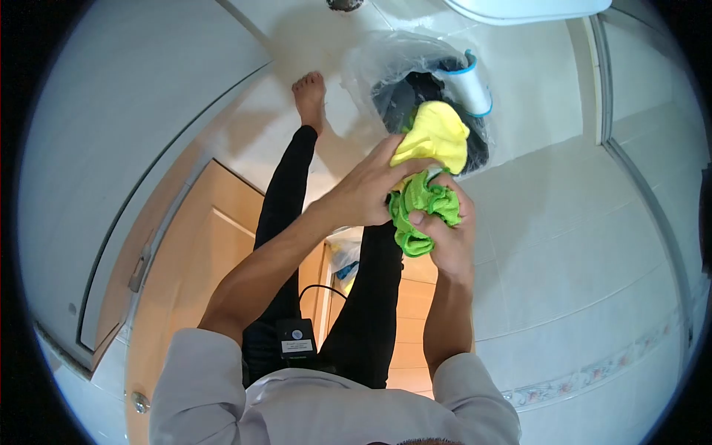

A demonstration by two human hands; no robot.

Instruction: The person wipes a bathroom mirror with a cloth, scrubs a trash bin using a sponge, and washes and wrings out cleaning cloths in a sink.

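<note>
My left hand (368,184) is closed on a bunched yellow cloth (436,137), which bulges up beyond my fingers. Just below it, a crumpled green cloth (423,208) with a darker green edge is gripped in my right hand (454,233), the thumb pressed over it. The two cloths touch or nearly touch. Behind them on the floor stands an open clear plastic bag (363,67) with dark items (423,85) inside. A white cylinder with blue rims (469,89) leans in the bag's opening.
A wooden door (193,259) with a round knob (140,402) stands at the left. A white fixture's rim (526,11) is at the top. On the right are a tiled wall (571,245) and a metal-framed panel edge (604,89). My bare foot (310,96) rests near the bag.
</note>
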